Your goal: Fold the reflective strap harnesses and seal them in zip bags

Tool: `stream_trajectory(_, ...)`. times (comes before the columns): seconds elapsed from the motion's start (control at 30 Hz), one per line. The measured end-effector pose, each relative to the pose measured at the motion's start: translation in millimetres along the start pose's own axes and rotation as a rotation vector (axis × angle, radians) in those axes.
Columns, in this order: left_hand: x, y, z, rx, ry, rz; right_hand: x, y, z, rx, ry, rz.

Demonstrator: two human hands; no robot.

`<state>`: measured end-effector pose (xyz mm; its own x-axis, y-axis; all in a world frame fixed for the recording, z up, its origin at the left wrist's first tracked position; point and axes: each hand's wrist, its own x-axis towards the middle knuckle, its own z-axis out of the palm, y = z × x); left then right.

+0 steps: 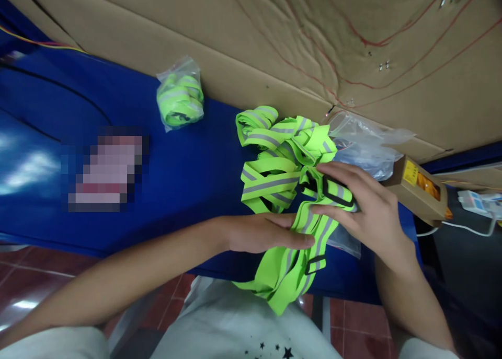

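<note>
A fluorescent yellow-green reflective strap [288, 273] with grey stripes and black buckles is held between my two hands. My left hand [270, 233] has its thumb laid over the strap, the fingers hidden beneath it. With its fingers and thumb closed, my right hand [368, 207] grips the strap's upper end by a black buckle [337, 192]. Loose lengths hang over the table's front edge towards my shirt. Just beyond my hands lies a heap of similar straps [274, 139], loosely coiled.
A clear bag [181, 100] of coiled straps stands on the blue table [172, 171]. A blurred-out pinkish item [107, 168] lies to the left. Clear plastic bags [364, 145] and a cardboard box [415, 186] are at the right. A brown cardboard panel [196, 24] with red wires rises behind.
</note>
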<state>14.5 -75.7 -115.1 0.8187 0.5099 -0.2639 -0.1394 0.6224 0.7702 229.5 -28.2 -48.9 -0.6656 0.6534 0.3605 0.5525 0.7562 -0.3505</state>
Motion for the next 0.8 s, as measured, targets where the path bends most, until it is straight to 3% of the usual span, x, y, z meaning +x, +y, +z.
stream_trajectory(0.07,4.1,-1.1,4.4,0.122,-0.035,0.020,0.9,-1.8,5.7,0.018,-0.004,-0.015)
stream_trajectory(0.17,14.0,-10.4,8.3,0.143,-0.043,0.180,2.9,-5.9,15.1,0.082,0.002,-0.020)
stream_trajectory(0.27,20.1,-19.7,5.9,0.111,-0.019,0.262,4.2,-9.2,18.2,0.176,-0.004,0.082)
stream_trajectory(0.5,13.3,-13.6,-4.7,0.057,-0.154,0.190,3.9,-9.9,11.2,0.503,-0.062,0.479)
stream_trajectory(0.63,12.7,-10.7,-3.4,0.023,-0.137,0.192,1.7,-3.4,14.0,0.770,-0.071,0.669)
stream_trajectory(0.73,11.8,-11.0,1.0,0.099,-0.163,0.220,2.8,1.1,20.2,0.898,-0.162,0.695)
stream_trajectory(0.8,11.3,-11.6,3.0,0.135,-0.174,0.211,4.7,2.7,23.4,0.794,-0.133,0.608)
